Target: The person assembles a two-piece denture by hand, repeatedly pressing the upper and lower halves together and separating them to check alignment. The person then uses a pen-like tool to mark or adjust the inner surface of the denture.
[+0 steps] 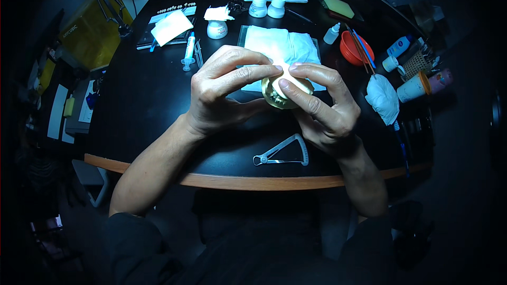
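Observation:
Between both hands, above the middle of the black table, is a pale yellow dental cast [280, 98] with a row of teeth along its near side. My left hand [224, 82] grips the cast from the left, fingertips on its top. My right hand [327, 108] grips it from the right, one finger lying across the upper face. The fingers hide much of the cast, and glare washes out its top. Closer to the front edge lies a metal dental caliper [285, 153]. Behind the cast, a folded white cloth [282, 43] is spread out.
To the right stand a red bowl [355, 48] with brushes across it, a small dropper bottle [331, 34] and a crumpled tissue [382, 97]. Farther back are two white jars [267, 6]. A syringe [189, 53] and a white pad [172, 27] lie at left.

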A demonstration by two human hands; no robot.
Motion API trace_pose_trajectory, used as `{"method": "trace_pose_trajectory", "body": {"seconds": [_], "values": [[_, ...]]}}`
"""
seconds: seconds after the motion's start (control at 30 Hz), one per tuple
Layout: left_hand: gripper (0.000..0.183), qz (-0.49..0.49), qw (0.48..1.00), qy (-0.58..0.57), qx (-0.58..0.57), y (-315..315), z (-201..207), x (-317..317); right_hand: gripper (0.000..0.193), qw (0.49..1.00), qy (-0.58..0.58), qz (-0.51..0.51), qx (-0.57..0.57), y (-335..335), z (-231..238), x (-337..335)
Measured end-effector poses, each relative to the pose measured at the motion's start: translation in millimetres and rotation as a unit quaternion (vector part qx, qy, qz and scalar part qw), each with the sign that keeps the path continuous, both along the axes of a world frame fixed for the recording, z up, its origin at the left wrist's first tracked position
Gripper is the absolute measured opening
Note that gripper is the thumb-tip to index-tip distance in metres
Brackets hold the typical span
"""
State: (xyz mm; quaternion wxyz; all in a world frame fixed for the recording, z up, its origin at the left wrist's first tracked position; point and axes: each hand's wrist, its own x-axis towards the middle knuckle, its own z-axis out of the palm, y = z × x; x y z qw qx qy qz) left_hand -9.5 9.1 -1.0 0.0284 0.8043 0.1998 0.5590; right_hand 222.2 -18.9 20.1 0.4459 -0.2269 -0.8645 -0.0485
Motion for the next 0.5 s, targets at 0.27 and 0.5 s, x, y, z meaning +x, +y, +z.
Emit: {"method": "trace_pose_trajectory", "body": {"seconds": [0.27,0.5], "values": [[0.051,-0.012,1.000,-0.009,-0.015,1,-3,-1,0.053,1.000,-0.001,0.011,0.018,2,-1,-1],[0.062,-0.068,0.997,0.021,-0.030,-3,7,-1,0.062,0.954,0.134,0.134,-0.233,5,-7,2]]}}
